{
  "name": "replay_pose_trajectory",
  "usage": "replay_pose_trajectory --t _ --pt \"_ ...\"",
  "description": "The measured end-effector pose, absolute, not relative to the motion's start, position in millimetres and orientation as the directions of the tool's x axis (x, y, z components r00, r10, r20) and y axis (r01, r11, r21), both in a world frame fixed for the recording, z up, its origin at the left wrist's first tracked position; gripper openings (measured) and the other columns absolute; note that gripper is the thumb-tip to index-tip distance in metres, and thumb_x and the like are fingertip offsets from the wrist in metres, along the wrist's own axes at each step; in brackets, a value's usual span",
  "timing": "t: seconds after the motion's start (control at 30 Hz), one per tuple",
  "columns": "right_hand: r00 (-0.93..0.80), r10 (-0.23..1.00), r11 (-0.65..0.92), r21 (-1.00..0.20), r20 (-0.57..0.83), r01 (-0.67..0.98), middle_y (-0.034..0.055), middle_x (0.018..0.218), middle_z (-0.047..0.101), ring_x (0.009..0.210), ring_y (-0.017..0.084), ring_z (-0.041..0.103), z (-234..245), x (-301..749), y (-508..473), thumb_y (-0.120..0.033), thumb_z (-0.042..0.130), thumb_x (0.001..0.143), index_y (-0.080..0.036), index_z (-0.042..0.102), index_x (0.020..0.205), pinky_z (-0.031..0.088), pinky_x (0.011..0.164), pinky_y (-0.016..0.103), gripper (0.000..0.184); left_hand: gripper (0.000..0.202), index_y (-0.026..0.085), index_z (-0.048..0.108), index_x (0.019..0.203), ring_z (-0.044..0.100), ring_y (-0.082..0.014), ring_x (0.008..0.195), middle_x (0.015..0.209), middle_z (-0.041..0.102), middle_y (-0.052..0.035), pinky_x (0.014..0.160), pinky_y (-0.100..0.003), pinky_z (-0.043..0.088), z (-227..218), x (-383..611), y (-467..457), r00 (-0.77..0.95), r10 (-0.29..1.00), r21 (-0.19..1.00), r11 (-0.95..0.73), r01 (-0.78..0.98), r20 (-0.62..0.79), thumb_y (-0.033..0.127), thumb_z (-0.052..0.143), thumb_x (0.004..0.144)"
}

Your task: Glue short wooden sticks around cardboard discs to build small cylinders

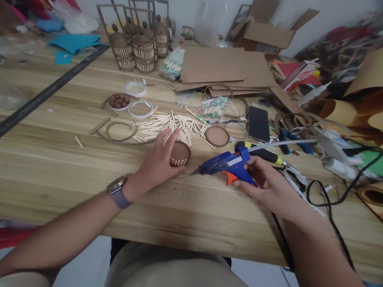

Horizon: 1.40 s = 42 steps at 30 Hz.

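My left hand (157,160), with a watch on its wrist, reaches around the left side of a round cardboard base (181,151). Its fingers are stretched apart; whether the thumb touches the base's front rim I cannot tell. A short row of little wooden sticks (179,162) stands along the near inside edge of that base. In my right hand (266,182) is a blue hot glue gun (226,162) with an orange trigger. Its nozzle points left, just short of the base, and a glue stick (281,143) juts from its back.
Loose matchsticks (174,125) lie in a pile behind my left hand. A second round base (217,136), a black phone (258,123) and tape rolls (140,108) are around it. Lidded stick baskets (144,51) stand at the back. A black cord (329,209) runs along the right.
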State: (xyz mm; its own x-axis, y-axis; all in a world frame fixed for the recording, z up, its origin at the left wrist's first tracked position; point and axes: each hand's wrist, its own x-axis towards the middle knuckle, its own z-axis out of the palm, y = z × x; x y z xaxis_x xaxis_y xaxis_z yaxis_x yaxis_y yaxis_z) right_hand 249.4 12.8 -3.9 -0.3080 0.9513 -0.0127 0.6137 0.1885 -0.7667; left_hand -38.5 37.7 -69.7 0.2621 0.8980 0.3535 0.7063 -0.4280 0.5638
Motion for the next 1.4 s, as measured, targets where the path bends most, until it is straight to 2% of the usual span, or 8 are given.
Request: replay_pose_trajectory --t 0.13,0.37,0.43,0.53,0.67,0.93,1.1,1.4 --pt "-0.338 0.941 0.209 -0.793 0.003 0.573 0.0030 0.084 0.068 0.074 0.020 0.062 -9 245 11 -0.036 0.065 0.078 -0.022 0.062 0.089 0.052 0.065 0.030 0.018 0.110 0.029 0.015 0.155 0.027 -0.0390 0.146 0.153 0.028 -0.0165 0.117 -0.061 0.030 -70 -39 38 0.263 0.899 0.571 -0.428 0.700 0.351 0.025 0.083 0.068" --pt "-0.334 0.916 0.022 -0.806 -0.220 0.591 -0.0001 0.065 0.062 0.053 0.014 0.052 -21 232 12 -0.047 0.066 0.078 -0.019 0.068 0.084 0.044 0.049 0.026 0.028 0.111 0.030 0.014 0.155 0.027 -0.0387 0.145 0.153 0.028 -0.0167 0.117 -0.060 0.029 -70 -41 39 0.276 0.890 0.551 -0.444 0.707 0.363 0.026 0.084 0.068" --pt "-0.327 0.926 0.051 -0.796 -0.188 0.603 0.0000 0.064 0.061 0.052 0.013 0.050 -22 230 12 -0.047 0.063 0.080 -0.019 0.068 0.082 0.044 0.049 0.026 0.028 0.111 0.030 0.015 0.155 0.028 -0.0385 0.145 0.154 0.029 -0.0161 0.118 -0.060 0.029 -70 -41 39 0.278 0.891 0.549 -0.443 0.709 0.360 0.027 0.084 0.068" --pt "-0.378 0.917 0.138 -0.788 -0.128 0.601 0.0034 0.073 0.068 0.062 0.017 0.059 -24 229 13 -0.045 0.061 0.082 -0.019 0.068 0.079 0.050 0.057 0.028 0.027 0.109 0.027 0.018 0.155 0.028 -0.0386 0.145 0.153 0.029 -0.0168 0.118 -0.059 0.030 -69 -41 38 0.274 0.899 0.552 -0.428 0.715 0.342 0.026 0.084 0.068" --pt "-0.417 0.899 0.171 -0.772 -0.131 0.612 0.0063 0.091 0.076 0.080 0.023 0.070 -30 228 11 -0.042 0.060 0.084 -0.021 0.073 0.091 0.056 0.072 0.033 0.026 0.109 0.023 0.020 0.155 0.029 -0.0385 0.144 0.151 0.031 -0.0191 0.117 -0.056 0.033 -69 -40 37 0.277 0.901 0.545 -0.424 0.723 0.332 0.027 0.085 0.068" --pt "-0.397 0.914 0.217 -0.729 -0.082 0.649 0.0070 0.103 0.077 0.093 0.028 0.072 -39 225 8 -0.044 0.057 0.086 -0.023 0.074 0.101 0.057 0.084 0.041 0.031 0.108 0.026 0.019 0.155 0.032 -0.0389 0.143 0.152 0.033 -0.0176 0.117 -0.059 0.031 -71 -39 36 0.304 0.882 0.532 -0.462 0.709 0.361 0.027 0.084 0.068" --pt "-0.407 0.913 0.267 -0.701 -0.036 0.661 0.0071 0.095 0.077 0.085 0.027 0.072 -39 221 6 -0.045 0.057 0.088 -0.022 0.073 0.096 0.057 0.079 0.039 0.030 0.107 0.026 0.020 0.155 0.033 -0.0382 0.142 0.151 0.034 -0.0175 0.116 -0.059 0.033 -71 -39 37 0.303 0.883 0.527 -0.460 0.714 0.359 0.029 0.083 0.069" --pt "-0.391 0.920 0.314 -0.662 0.035 0.680 0.0054 0.090 0.075 0.084 0.024 0.071 -43 219 4 -0.044 0.058 0.087 -0.023 0.070 0.092 0.056 0.077 0.034 0.025 0.104 0.019 0.022 0.153 0.034 -0.0386 0.142 0.149 0.036 -0.0221 0.114 -0.058 0.036 -68 -38 36 0.318 0.880 0.496 -0.464 0.734 0.353 0.031 0.084 0.070"
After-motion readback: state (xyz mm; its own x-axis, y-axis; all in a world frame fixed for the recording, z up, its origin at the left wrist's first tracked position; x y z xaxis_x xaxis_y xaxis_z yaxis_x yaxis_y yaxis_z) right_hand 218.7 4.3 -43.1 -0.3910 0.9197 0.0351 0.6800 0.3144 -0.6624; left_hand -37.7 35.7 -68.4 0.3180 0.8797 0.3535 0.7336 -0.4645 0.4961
